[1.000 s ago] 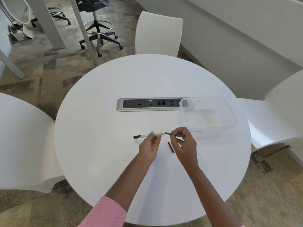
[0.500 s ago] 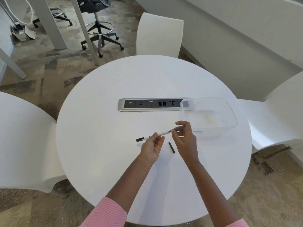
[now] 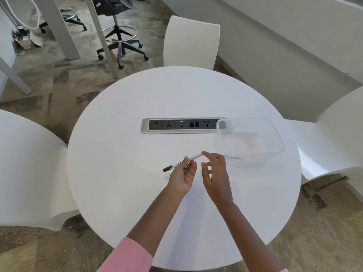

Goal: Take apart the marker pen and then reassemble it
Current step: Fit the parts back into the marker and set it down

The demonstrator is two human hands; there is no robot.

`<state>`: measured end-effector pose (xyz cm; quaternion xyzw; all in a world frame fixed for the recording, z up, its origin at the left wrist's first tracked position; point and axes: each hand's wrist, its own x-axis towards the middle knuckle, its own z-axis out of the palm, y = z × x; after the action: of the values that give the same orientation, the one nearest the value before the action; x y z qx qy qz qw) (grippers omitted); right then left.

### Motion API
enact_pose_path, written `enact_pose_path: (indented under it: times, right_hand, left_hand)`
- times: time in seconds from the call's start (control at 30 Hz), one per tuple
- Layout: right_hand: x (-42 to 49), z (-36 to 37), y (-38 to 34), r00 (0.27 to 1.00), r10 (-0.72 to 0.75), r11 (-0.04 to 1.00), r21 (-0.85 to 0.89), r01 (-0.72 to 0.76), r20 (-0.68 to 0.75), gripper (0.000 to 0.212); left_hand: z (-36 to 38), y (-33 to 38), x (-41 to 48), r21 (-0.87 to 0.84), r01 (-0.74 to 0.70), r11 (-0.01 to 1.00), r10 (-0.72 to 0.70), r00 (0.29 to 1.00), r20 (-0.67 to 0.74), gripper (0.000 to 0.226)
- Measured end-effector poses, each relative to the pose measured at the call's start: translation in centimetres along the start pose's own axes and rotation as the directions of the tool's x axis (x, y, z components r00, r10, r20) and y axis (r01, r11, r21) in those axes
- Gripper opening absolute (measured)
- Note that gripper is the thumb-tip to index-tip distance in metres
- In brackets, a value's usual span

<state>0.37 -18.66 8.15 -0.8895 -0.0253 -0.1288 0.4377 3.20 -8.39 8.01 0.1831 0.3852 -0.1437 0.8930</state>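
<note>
- The marker pen's (image 3: 194, 157) right end is sitting against the right hand's (image 3: 215, 173) index fingertip, so its tip is hard to make out
- The pen is showing a white barrel and black left end, tilting above the round table (image 3: 127, 193)
- The left hand (image 3: 183, 176) is pinching the barrel, palm up; the right is hovering, fingers loosely spread

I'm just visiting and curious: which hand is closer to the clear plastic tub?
Right. The right hand sits just off the near left corner of the tub, apart from it; the left hand is farther left, holding the marker pen.
</note>
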Motion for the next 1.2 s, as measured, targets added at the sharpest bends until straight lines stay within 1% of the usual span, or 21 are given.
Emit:
enact_pose_path:
  times: [0.13, 0.2, 0.27, 0.37, 0.43, 0.53, 0.6, 0.77, 0.87, 0.93, 1.0, 1.1, 1.2]
  right_hand:
    - [0.0, 0.1, 0.6, 1.000, -0.004, 1.000, -0.030, 0.005, 0.020, 0.035]
    - [0.1, 0.1, 1.2, 0.999, 0.032, 0.999, -0.019, -0.032, 0.003, 0.035]
    - [0.3, 0.2, 2.2, 0.992, 0.123, 0.992, -0.032, -0.123, -0.003, 0.032]
    - [0.5, 0.5, 4.1, 0.954, 0.293, 0.950, -0.134, -0.283, 0.067, 0.025]
    - [0.4, 0.8, 5.1, 0.919, 0.370, 0.916, -0.217, -0.337, 0.135, 0.023]
    - [0.1, 1.3, 5.9, 0.871, 0.449, 0.866, -0.337, -0.369, 0.200, 0.026]
    - [-0.1, 1.6, 5.9, 0.856, 0.476, 0.845, -0.374, -0.381, 0.203, 0.026]
    - [-0.1, 1.9, 6.0, 0.859, 0.485, 0.836, -0.376, -0.399, 0.167, 0.012]
    - [-0.1, 1.7, 6.1, 0.855, 0.498, 0.846, -0.299, -0.442, 0.146, 0.010]
    - [0.0, 1.3, 5.7, 0.846, 0.518, 0.851, -0.167, -0.497, 0.122, 0.007]
    - [0.2, 0.9, 5.1, 0.850, 0.516, 0.856, -0.023, -0.516, 0.106, 0.005]
    - [0.4, 0.0, 3.9, 0.881, 0.468, 0.869, 0.147, -0.473, 0.072, 0.005]
    - [0.6, -0.7, 2.6, 0.905, 0.425, 0.873, 0.251, -0.418, 0.028, 0.009]
  left_hand:
    - [-0.3, 0.1, 0.2, 0.003, -0.011, 1.000, 0.011, 1.000, -0.013, 0.016]
    - [-0.4, 0.3, 0.3, 0.008, -0.018, 1.000, 0.018, 1.000, -0.024, 0.016]
    - [-0.6, 0.4, 0.4, 0.009, -0.024, 1.000, 0.025, 0.999, -0.036, 0.017]
    - [-0.9, 0.7, 0.5, 0.011, -0.028, 1.000, 0.029, 0.998, -0.054, 0.016]
    - [-1.2, 0.8, 0.6, 0.014, -0.031, 0.999, 0.032, 0.997, -0.074, 0.016]
    - [-1.4, 0.9, 0.7, 0.015, -0.034, 0.999, 0.035, 0.996, -0.087, 0.017]
    - [-1.6, 0.9, 0.8, 0.022, -0.032, 0.999, 0.034, 0.996, -0.087, 0.017]
    - [-1.8, 1.2, 0.8, 0.047, -0.035, 0.998, 0.040, 0.995, -0.096, 0.017]
    - [-1.9, 1.4, 0.8, 0.053, -0.042, 0.998, 0.047, 0.993, -0.104, 0.018]
    - [-1.9, 1.5, 0.8, 0.061, -0.048, 0.997, 0.054, 0.993, -0.107, 0.018]
    - [-1.9, 1.5, 0.9, 0.074, -0.055, 0.996, 0.062, 0.993, -0.103, 0.017]
    - [-1.9, 1.5, 1.1, 0.087, -0.066, 0.994, 0.074, 0.993, -0.091, 0.017]
    - [-2.0, 1.7, 1.3, 0.112, -0.071, 0.991, 0.081, 0.992, -0.093, 0.018]
